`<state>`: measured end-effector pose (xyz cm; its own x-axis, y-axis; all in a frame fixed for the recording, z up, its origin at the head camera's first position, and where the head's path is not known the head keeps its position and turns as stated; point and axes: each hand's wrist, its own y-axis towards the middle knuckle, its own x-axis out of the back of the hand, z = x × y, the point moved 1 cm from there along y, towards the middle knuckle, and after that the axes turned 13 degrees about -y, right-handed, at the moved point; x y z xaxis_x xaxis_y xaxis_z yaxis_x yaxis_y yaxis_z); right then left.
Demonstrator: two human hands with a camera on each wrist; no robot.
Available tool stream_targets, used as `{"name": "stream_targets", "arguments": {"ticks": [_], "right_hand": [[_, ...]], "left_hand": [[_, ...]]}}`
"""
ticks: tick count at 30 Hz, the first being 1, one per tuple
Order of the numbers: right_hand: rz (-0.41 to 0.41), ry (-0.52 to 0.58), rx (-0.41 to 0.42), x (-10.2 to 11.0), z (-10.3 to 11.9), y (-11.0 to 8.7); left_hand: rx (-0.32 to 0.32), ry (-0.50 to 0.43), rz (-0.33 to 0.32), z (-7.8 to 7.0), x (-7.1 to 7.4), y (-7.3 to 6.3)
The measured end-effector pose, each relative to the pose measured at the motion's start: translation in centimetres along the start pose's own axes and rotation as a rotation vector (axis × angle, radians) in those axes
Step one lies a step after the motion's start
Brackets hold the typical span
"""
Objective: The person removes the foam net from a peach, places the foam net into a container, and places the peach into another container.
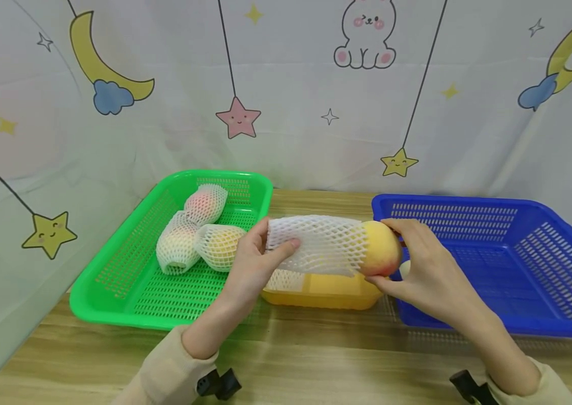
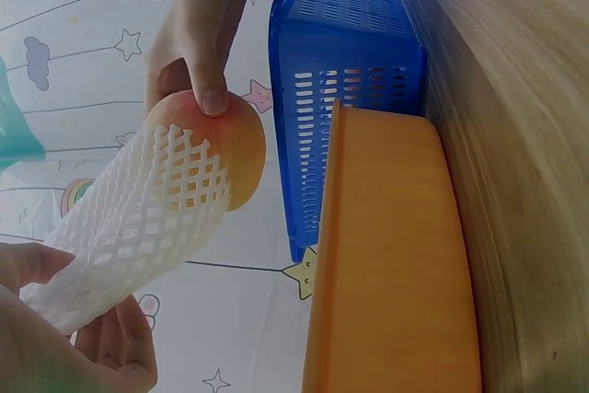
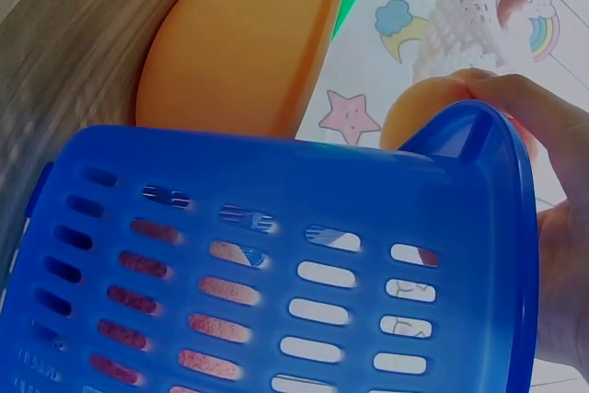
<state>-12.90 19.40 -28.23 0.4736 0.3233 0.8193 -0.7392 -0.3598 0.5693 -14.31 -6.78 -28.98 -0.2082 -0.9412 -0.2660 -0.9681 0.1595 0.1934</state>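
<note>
Left hand (image 1: pixel 250 263): pinching the far end of a white foam net (image 1: pixel 316 244), thumb in front, fingers behind. Right hand (image 1: pixel 430 264): gripping the peach (image 1: pixel 386 247) by its bare end, fingers above, thumb below. Peach is up in the air at the net's right opening, part under mesh, rest uncovered, near the orange tray (image 1: pixel 321 300) on the counter (image 1: pixel 326 360).

Step in hand, my read: peach-to-net fit, midway. Can't tell from here whether the net's going on or coming off. Three netted fruits (image 1: pixel 206 205) sit in my green basket (image 1: pixel 179 301) on the left; blue basket (image 1: pixel 483 278) on the right has a pale round item (image 1: pixel 405 269), mostly behind my hand.

Next move, either way: keep left's pinch firm, slide the peach along the net's axis with the right. Deeper in if sleeving, straight out if stripping. Would go gently; mesh edge could snag, peach could bruise.
</note>
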Motion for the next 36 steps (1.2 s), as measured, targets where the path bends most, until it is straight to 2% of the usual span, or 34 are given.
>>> {"name": "stream_targets", "arguments": {"ticks": [10,18,25,28,32,36], "right_hand": [[0.046,-0.027,-0.013,0.4,-0.8,-0.2],[0.102,-0.046,-0.062,0.9,-1.2,-0.3],[0.122,-0.065,-0.089,1.6,-1.5,-0.3],[0.145,-0.059,-0.101,1.9,-1.7,-0.3],[0.189,-0.037,-0.127,2.3,-2.1,-0.4],[0.237,-0.026,-0.149,2.7,-2.5,-0.4]], "left_hand": [[-0.031,0.012,-0.037,0.2,-0.2,0.2],[-0.151,0.111,0.01,0.8,-0.6,0.0],[-0.215,0.184,-0.011,1.1,-0.8,0.0],[-0.266,0.255,-0.018,1.4,-0.8,0.0],[-0.371,0.387,-0.043,1.6,-0.9,0.0],[-0.468,0.464,-0.053,1.9,-0.9,0.0]]}}
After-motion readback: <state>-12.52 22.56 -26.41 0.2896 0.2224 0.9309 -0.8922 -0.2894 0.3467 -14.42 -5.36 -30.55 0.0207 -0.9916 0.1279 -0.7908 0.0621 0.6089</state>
